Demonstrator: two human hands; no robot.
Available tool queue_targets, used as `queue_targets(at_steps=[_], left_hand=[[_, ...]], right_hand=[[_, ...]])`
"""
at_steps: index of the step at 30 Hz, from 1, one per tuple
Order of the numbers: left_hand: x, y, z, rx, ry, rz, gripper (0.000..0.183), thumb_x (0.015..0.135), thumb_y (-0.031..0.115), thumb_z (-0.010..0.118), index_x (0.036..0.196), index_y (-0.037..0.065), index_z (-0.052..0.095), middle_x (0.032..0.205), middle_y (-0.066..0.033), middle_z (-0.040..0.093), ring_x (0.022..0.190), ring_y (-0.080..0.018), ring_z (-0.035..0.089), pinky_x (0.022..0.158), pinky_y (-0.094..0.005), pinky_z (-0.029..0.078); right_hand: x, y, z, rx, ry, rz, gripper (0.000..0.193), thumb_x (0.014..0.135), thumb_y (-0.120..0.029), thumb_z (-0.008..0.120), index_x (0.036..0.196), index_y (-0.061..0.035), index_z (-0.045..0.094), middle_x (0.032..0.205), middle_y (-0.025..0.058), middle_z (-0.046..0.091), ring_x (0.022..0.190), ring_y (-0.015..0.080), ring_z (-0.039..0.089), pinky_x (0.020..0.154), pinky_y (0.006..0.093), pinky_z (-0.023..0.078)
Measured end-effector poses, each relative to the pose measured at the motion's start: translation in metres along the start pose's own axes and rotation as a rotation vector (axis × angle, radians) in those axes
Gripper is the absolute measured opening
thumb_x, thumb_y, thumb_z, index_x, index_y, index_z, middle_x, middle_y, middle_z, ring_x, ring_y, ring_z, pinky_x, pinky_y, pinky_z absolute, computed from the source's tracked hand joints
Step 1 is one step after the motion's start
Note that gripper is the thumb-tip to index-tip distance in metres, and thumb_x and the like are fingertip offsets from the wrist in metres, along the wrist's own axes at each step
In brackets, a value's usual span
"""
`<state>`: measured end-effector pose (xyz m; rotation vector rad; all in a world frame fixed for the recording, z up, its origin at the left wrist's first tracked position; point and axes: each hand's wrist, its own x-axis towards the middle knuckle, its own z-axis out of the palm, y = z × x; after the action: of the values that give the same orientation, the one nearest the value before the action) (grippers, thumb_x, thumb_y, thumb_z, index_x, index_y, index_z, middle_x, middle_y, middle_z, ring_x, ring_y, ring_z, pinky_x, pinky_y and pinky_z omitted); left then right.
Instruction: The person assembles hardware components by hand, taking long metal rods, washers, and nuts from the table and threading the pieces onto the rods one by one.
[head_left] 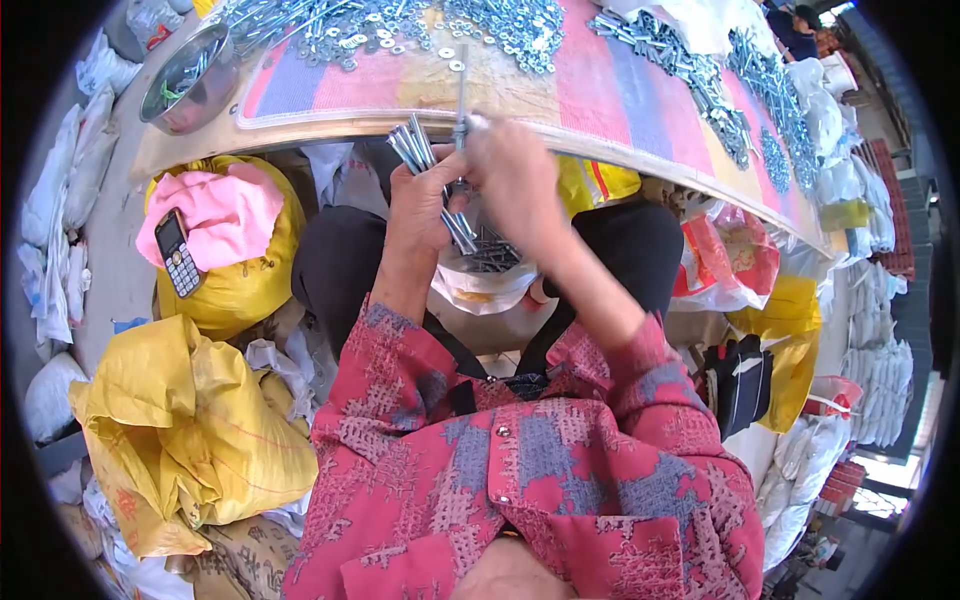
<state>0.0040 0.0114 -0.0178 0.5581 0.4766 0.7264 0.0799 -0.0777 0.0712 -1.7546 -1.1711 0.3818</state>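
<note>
Right in the thick of it: grips a bundle of silver bolts (412, 145) in the left fingers (443, 180), curled closed round the shanks. Fans the bundle out beyond those fingers at one end, pokes it out below them at the other. Close in now, holds the right fingers (490, 142) just beside the left ones, bunched and badly blurred; cannot tell how far apart to call them, nor whether to credit them with a hold on anything. Shows a thin rod (462, 85) running out from between the two sets of fingers, pointing away over the desk (290, 136); cannot tell in which fingers to place it.

Down below the fingers, between the knees, spot a white bag (478, 298) with dark metal pieces (492, 260) inside. Beyond the fingers, across the striped cloth (630, 100), catch heaps of silver washers (525, 40), with piled screws (675, 60) farther right. Over to the left of the fingers, on the desk, note a steel bowl (205, 108); lower on that side, a phone (177, 252) lying on a pink cloth (240, 225), atop a yellow sack (225, 305). To the right of the fingers, below the desk, find a red-and-white bag (728, 258).
</note>
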Motion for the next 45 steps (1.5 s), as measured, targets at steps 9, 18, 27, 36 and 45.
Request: queue_targets(at_steps=[9, 18, 27, 36, 45], left_hand=[[-0.011, 0.017, 0.002, -0.092, -0.307, -0.286, 0.015, 0.083, 0.008, 0.069, 0.094, -0.001, 0.063, 0.073, -0.0076, 0.062, 0.051, -0.0062, 0.048, 0.041, -0.0188, 0.032], [-0.036, 0.018, 0.0, 0.668, -0.256, -0.008, 0.017, 0.084, 0.016, 0.071, 0.088, 0.0, 0.072, 0.067, -0.0029, 0.064, 0.05, -0.0039, 0.048, 0.043, -0.0191, 0.034], [-0.023, 0.004, 0.014, 0.715, -0.34, -0.202, 0.015, 0.08, 0.008, 0.07, 0.092, 0.0, 0.07, 0.078, -0.0067, 0.068, 0.054, -0.0061, 0.051, 0.045, -0.0201, 0.036], [-0.025, -0.004, 0.029, 0.574, -0.348, -0.281, 0.024, 0.083, 0.009, 0.065, 0.106, 0.002, 0.061, 0.075, -0.0036, 0.063, 0.057, -0.0067, 0.055, 0.044, -0.0204, 0.038], [-0.012, -0.032, 0.041, 0.082, -0.38, -0.451, 0.021, 0.095, 0.016, 0.057, 0.107, 0.0, 0.056, 0.084, -0.0092, 0.062, 0.068, -0.0139, 0.058, 0.05, -0.0221, 0.041]], right_hand=[[0.001, 0.018, -0.015, 0.543, 0.208, 0.027, 0.024, 0.092, -0.01, 0.06, 0.11, 0.0064, 0.059, 0.093, 0.0109, 0.067, 0.066, 0.0122, 0.063, 0.063, 0.027, 0.054], [-0.038, 0.043, -0.008, 0.094, 0.054, 0.09, 0.026, 0.089, -0.019, 0.062, 0.105, 0.002, 0.063, 0.082, 0.0126, 0.066, 0.069, 0.0185, 0.063, 0.064, 0.0336, 0.051], [-0.032, 0.064, -0.02, -0.001, -0.035, 0.105, 0.026, 0.088, -0.023, 0.059, 0.093, 0.0023, 0.065, 0.079, 0.0103, 0.063, 0.074, 0.0229, 0.062, 0.067, 0.0348, 0.048], [-0.014, 0.069, -0.032, 0.611, -0.249, 0.392, 0.019, 0.092, -0.018, 0.058, 0.087, -0.0026, 0.067, 0.064, -0.0047, 0.054, 0.053, 0.0025, 0.045, 0.048, 0.0195, 0.035], [0.017, 0.079, -0.067, 0.527, 0.092, 0.316, 0.024, 0.094, -0.021, 0.057, 0.082, -0.0016, 0.065, 0.069, -0.0016, 0.059, 0.058, 0.0053, 0.049, 0.053, 0.0233, 0.04]])
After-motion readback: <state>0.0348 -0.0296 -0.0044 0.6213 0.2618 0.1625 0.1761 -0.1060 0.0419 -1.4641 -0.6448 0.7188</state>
